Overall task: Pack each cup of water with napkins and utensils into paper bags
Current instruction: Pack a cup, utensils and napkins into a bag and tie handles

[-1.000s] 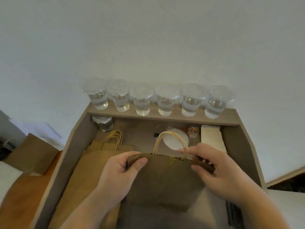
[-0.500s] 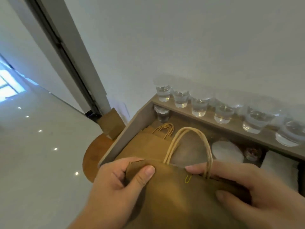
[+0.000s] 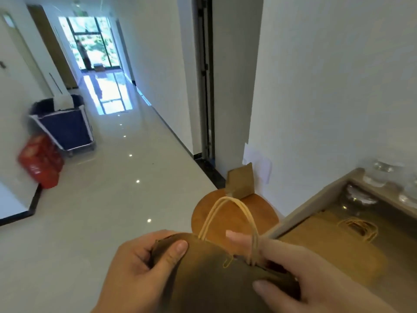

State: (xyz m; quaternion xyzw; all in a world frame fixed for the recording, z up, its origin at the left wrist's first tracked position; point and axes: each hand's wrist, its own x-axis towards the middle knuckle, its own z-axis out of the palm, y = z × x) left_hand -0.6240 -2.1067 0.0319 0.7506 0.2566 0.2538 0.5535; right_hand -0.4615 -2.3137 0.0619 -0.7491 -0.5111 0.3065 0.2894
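- Glossy pale floor (image 3: pixel 112 199) runs down a corridor to a bright window (image 3: pixel 94 41) at the far end. A blue cart (image 3: pixel 65 129) and some red boxes (image 3: pixel 40 163), both blurred, stand along one side.
- Low and close, I hold a brown paper bag (image 3: pixel 214 285) by its top edge. Its pale handles (image 3: pixel 228 220) arch upward, and a yellow paper clip (image 3: pixel 228 263) sits at the rim.
- My left hand (image 3: pixel 140 272) pinches one top corner of the bag, thumb on the near face and fingers curled behind.
- My right hand (image 3: pixel 304 279) grips the other end of the top edge. The thumb is in front, and the forefinger stretches along the back, past the handles.
- Beyond the bag, a round wooden stool (image 3: pixel 264 213) stands by the white wall (image 3: pixel 327 86). A folded brown bag (image 3: pixel 241 181) stands on it against that wall.
- Further along that wall, the walled surface (image 3: pixel 304 213) holds a flat stack of paper bags (image 3: pixel 334 242). Blurred cups of water (image 3: pixel 379 175) stand on its back shelf.
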